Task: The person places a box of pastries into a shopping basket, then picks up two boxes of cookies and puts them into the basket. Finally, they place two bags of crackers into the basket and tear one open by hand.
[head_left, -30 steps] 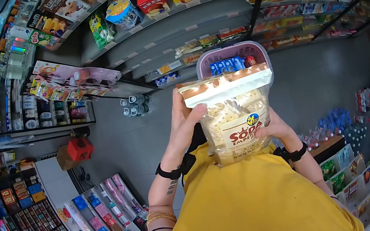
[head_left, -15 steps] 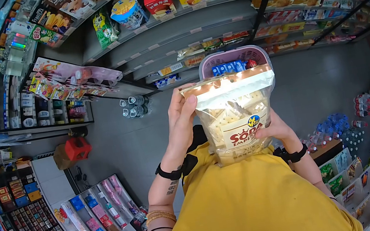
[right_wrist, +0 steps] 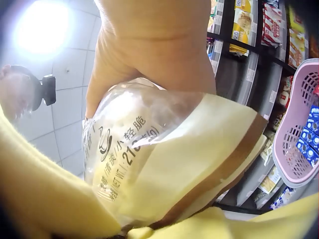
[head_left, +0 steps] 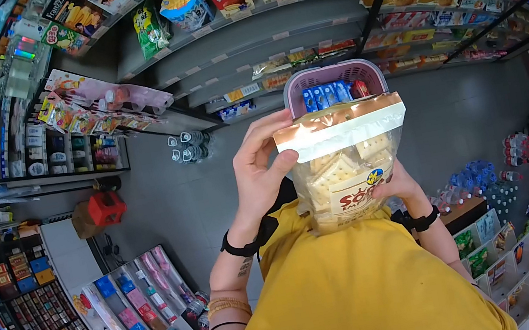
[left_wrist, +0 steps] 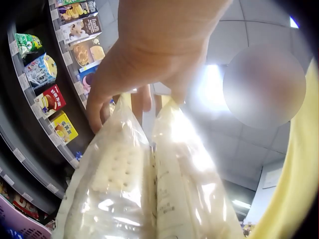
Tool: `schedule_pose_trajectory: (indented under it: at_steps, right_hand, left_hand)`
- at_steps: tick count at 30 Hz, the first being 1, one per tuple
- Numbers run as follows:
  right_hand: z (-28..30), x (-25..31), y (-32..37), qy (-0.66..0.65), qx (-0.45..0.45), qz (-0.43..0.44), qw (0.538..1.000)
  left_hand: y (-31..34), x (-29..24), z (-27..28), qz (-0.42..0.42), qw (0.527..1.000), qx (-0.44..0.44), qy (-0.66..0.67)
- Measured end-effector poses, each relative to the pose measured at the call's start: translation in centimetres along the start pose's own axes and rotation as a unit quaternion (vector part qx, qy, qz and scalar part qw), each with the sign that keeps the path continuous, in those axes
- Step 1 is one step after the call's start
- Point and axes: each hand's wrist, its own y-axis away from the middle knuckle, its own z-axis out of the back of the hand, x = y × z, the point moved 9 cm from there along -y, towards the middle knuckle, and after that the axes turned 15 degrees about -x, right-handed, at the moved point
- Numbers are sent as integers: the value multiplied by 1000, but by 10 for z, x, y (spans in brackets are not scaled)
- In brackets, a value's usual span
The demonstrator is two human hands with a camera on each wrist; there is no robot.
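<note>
A clear bag of soda crackers (head_left: pixel 349 172), with a white and brown top band, is held upright in front of the chest between both hands. My left hand (head_left: pixel 259 166) pinches its upper left edge, thumb in front and fingers toward the back. In the left wrist view, the folded side of the bag (left_wrist: pixel 119 169) hangs below that hand. My right hand (head_left: pixel 404 183) grips the lower right side, thumb across the front label. Its fingers are hidden behind the bag. Printed text and a brown stripe show on the bag (right_wrist: pixel 199 154) in the right wrist view.
Just beyond the bag is a pink basket (head_left: pixel 372 73) with blue packs (head_left: pixel 326 95) and a red item inside. Snack shelves (head_left: pixel 237 43) curve across the front. Bottled water (head_left: pixel 191 147) stands on the floor, and a low display rack (head_left: pixel 144 300) is at left.
The bag has shifted slightly right and turned a little. My left hand's fingers have spread along its top left corner. My right hand keeps its grip.
</note>
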Motion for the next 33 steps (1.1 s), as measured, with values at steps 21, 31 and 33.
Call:
schedule_pose_trajectory:
  at_steps: [21, 31, 33]
  right_hand:
    - [7, -4, 3, 37, 8, -22, 999]
    - [10, -3, -1, 37, 18, -22, 999]
    - [9, -1, -1, 32, 15, -25, 999]
  left_hand:
    - [-42, -15, 3, 226, 926, 299, 55]
    - [-52, -16, -6, 241, 913, 325, 58]
    - [-53, -15, -7, 244, 912, 324, 56]
